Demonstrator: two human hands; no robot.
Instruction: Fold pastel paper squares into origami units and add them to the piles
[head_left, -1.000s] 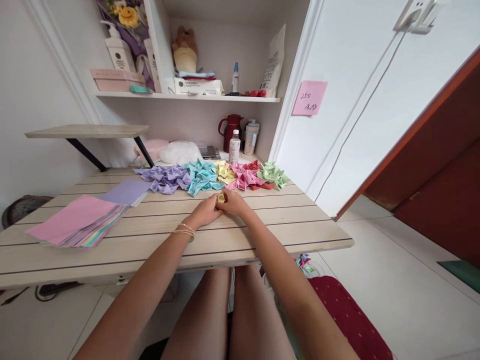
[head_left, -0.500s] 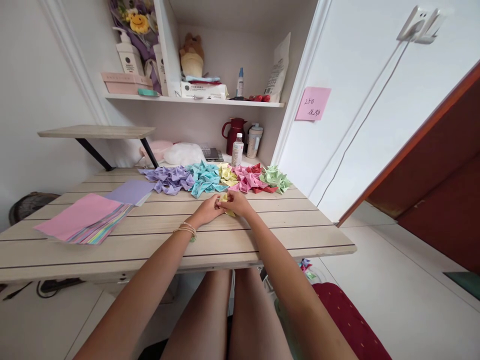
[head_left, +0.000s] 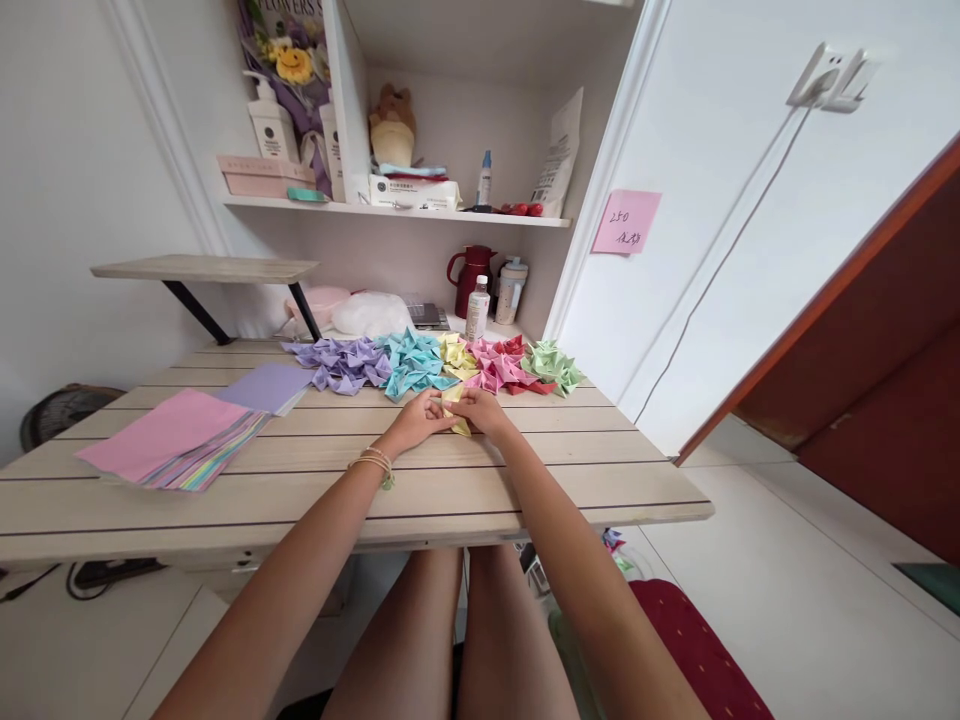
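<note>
Between my two hands, just above the wooden tabletop (head_left: 585,490), is a piece of folded yellow paper (head_left: 459,424). My left hand (head_left: 417,420) pinches its left side, and my right hand (head_left: 480,410) grips it from the right. Fingers cover part of the paper, so its full shape is hidden. Right behind my hands lie folded paper pieces in colour groups: purple (head_left: 346,362), blue (head_left: 414,364), yellow (head_left: 456,354), pink (head_left: 495,366), red (head_left: 541,387) and green (head_left: 553,366).
A stack of coloured paper sheets (head_left: 169,430) lies on the left, with purple sheets (head_left: 266,386) beside it. A small wooden riser (head_left: 202,268) stands at the back left. Behind the folded pieces are a plastic bottle (head_left: 477,312), a red jug (head_left: 472,280) and a tumbler (head_left: 511,292).
The yellow paper shows more between my hands, and my fingers have shifted on it. The whole view has tipped slightly upward.
</note>
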